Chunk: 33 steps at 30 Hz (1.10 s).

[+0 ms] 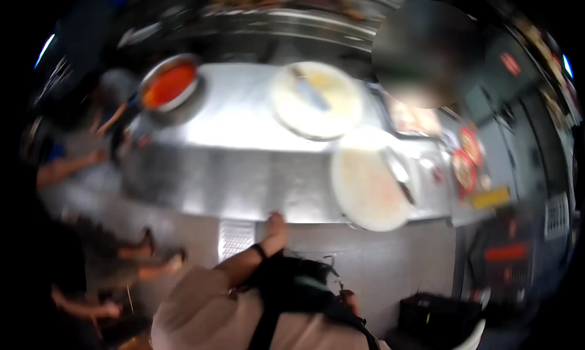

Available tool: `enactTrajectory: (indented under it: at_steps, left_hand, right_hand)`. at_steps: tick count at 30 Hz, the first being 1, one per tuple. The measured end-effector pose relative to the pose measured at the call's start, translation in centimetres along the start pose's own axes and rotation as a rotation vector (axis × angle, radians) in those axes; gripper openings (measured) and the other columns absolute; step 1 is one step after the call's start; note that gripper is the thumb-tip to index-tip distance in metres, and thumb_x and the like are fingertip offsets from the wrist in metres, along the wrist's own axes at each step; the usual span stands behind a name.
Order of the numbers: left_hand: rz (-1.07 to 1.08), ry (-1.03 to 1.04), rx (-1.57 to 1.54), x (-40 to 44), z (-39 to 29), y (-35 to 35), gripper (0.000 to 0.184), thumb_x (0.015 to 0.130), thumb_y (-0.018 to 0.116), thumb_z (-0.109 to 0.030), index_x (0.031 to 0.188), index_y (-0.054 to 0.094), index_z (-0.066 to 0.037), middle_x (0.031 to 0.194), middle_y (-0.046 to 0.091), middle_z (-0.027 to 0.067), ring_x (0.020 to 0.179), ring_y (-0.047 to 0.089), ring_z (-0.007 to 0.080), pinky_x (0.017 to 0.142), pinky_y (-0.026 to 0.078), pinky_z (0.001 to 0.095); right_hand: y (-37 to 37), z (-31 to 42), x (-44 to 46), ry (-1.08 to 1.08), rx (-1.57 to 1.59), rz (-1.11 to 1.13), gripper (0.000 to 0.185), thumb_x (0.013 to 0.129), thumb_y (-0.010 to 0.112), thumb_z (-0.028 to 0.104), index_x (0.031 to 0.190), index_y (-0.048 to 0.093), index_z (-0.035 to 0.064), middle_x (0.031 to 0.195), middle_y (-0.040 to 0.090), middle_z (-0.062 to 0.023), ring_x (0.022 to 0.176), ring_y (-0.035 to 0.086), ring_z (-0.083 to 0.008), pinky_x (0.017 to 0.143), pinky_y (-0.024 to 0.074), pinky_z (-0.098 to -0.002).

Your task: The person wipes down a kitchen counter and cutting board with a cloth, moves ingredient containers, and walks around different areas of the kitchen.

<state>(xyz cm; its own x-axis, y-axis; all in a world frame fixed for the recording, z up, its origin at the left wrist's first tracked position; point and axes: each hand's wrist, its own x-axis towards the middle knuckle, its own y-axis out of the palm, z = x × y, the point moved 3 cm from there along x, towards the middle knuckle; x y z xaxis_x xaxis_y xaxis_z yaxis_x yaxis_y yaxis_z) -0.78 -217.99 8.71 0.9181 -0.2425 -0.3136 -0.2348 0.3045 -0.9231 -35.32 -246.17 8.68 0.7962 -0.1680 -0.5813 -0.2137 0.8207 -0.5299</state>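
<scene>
The whole view is smeared by motion. My left hand point(276, 223) is at the front edge of the steel table point(244, 179), its fingers too blurred to make out. Low beside my dark apron is my right hand point(349, 300), mostly hidden, with its grip unclear. A round white board point(365, 191) lies at the table's front edge, right of my left hand, with a knife point(399, 176) on it. Behind it, a second round board point(286, 109) carries a wide blade point(312, 95) and something yellowish.
A metal bowl of red contents point(170, 85) stands at the table's back left. At the right are a tray point(414, 118), red round items point(464, 170) and a yellow object point(490, 197). Other people's arms point(73, 167) show at left; a black container point(432, 316) is lower right.
</scene>
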Motion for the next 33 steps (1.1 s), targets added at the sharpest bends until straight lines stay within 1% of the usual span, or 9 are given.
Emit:
enactTrajectory:
  at_steps: [1,3,15,19,22,24,25,27,33]
  left_hand:
    - [0.042,0.01,-0.011,-0.2,0.3,-0.8,0.052,0.082,0.044,-0.01,0.128,0.033,0.012,0.13,0.037,0.0283,0.12,0.036,0.0363,0.096,0.033,0.0435]
    - [-0.19,0.241,0.177,-2.4,0.8,-1.7,0.055,0.082,0.044,-0.016,0.128,0.033,0.012,0.129,0.037,0.0298,0.116,0.037,0.0415,0.091,0.036,0.0431]
    - [0.417,0.17,0.106,-2.7,-1.9,-8.6,0.076,0.079,0.057,-0.021,0.128,0.018,0.022,0.135,0.002,0.0432,0.124,0.018,0.0559,0.1,0.031,0.0516]
    - [0.397,0.19,-0.017,-0.9,-2.0,-6.4,0.072,0.078,0.058,-0.03,0.13,0.029,0.011,0.133,0.026,0.0371,0.123,0.03,0.0477,0.1,0.031,0.0512]
    - [0.349,0.539,-0.216,1.7,-4.5,-6.3,0.05,0.078,0.057,-0.038,0.119,0.054,-0.009,0.125,0.051,0.0149,0.117,0.047,0.0259,0.098,0.036,0.043]
    - [0.405,0.827,-0.23,4.8,-7.4,-3.0,0.045,0.078,0.057,-0.037,0.11,0.059,-0.004,0.117,0.055,0.0179,0.109,0.052,0.0305,0.092,0.04,0.0362]
    - [0.549,0.857,-0.117,5.0,-9.4,-4.5,0.043,0.079,0.058,-0.035,0.107,0.06,-0.003,0.115,0.056,0.0189,0.105,0.054,0.0319,0.09,0.041,0.0363]
    - [0.507,0.781,-0.061,0.0,-16.9,-14.8,0.04,0.079,0.059,-0.033,0.102,0.061,-0.001,0.113,0.056,0.02,0.103,0.053,0.0334,0.089,0.042,0.0379]
    - [0.245,1.106,-0.357,-7.2,-35.3,-27.1,0.037,0.079,0.061,-0.031,0.1,0.059,0.0,0.108,0.055,0.0203,0.103,0.051,0.0358,0.09,0.041,0.0397]
  right_hand:
    - [0.9,-3.3,0.3,0.263,0.322,0.015,0.019,0.081,0.053,0.018,0.084,0.061,0.0007,0.077,0.065,-0.0119,0.066,0.063,-0.0199,0.062,0.0507,-0.0322]
    - [0.4,-2.9,-0.9,0.084,0.356,-0.123,0.021,0.085,0.05,0.018,0.083,0.061,-0.0003,0.073,0.065,-0.0091,0.061,0.062,-0.0188,0.058,0.0512,-0.0319]
    - [5.6,-12.9,-6.3,0.276,0.3,-0.269,0.03,0.089,0.05,0.024,0.094,0.058,-0.0045,0.072,0.063,-0.0129,0.056,0.062,-0.0214,0.052,0.0529,-0.0326]
    - [6.3,-16.6,-8.2,0.389,0.689,-0.362,0.025,0.089,0.048,0.017,0.09,0.061,-0.0032,0.074,0.063,-0.0141,0.057,0.062,-0.0202,0.051,0.0516,-0.0329]
    - [2.3,-17.5,-9.2,0.295,0.206,-0.31,0.028,0.083,0.052,0.026,0.088,0.064,0.0006,0.085,0.064,-0.0168,0.08,0.061,-0.0279,0.072,0.0489,-0.0377]
    - [0.7,-19.1,-10.4,0.29,-0.013,-0.358,0.028,0.079,0.055,0.029,0.085,0.064,0.0036,0.085,0.065,-0.0159,0.086,0.061,-0.0311,0.077,0.0469,-0.0381]
    - [1.6,-21.9,-10.7,0.596,0.679,-0.418,0.025,0.079,0.055,0.026,0.082,0.064,0.0034,0.076,0.065,-0.013,0.073,0.063,-0.0274,0.068,0.0487,-0.0362]
    - [-0.2,-22.3,-12.9,0.605,0.955,-0.479,0.023,0.081,0.053,0.02,0.078,0.063,0.0003,0.066,0.062,-0.0099,0.057,0.06,-0.0184,0.051,0.0475,-0.0322]
    - [-1.9,-26.6,-17.1,0.696,1.126,-0.584,0.017,0.081,0.055,0.013,0.089,0.061,-0.0011,0.07,0.062,-0.0122,0.059,0.063,-0.0215,0.052,0.0534,-0.0322]
